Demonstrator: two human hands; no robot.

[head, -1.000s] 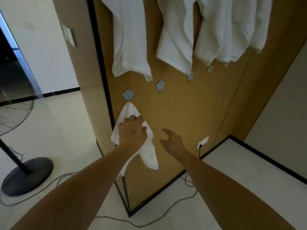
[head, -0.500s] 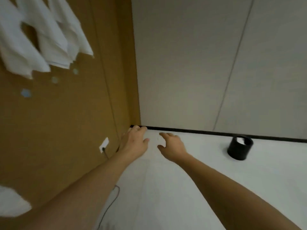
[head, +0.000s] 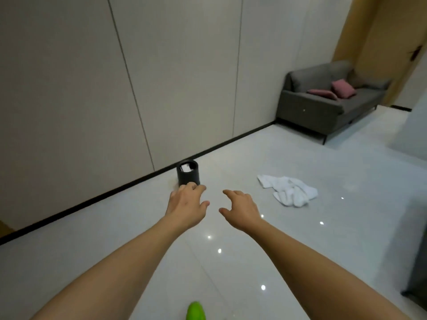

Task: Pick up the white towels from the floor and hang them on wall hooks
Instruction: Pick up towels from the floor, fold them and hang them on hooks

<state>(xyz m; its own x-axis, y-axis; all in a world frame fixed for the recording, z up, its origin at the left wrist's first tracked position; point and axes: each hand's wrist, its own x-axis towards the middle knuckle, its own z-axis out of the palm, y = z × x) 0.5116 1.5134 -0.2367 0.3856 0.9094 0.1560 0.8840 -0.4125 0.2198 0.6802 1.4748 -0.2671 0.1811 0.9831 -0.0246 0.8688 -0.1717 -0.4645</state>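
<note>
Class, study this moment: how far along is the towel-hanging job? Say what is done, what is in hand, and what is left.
Done: nothing that this view can confirm; no wall hooks are in sight. In hand: nothing. The left hand and right hand are both held out, empty. Left: a crumpled pile of white cloth towels lies on the glossy pale tiled floor, ahead and to the right, to be picked up and hung.

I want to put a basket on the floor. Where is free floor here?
Bare tile lies between the white towels and the grey sofa, and along the wall left of the black bin. The bin, both hands and towels crowd the middle; a green object sits at the bottom.
</note>
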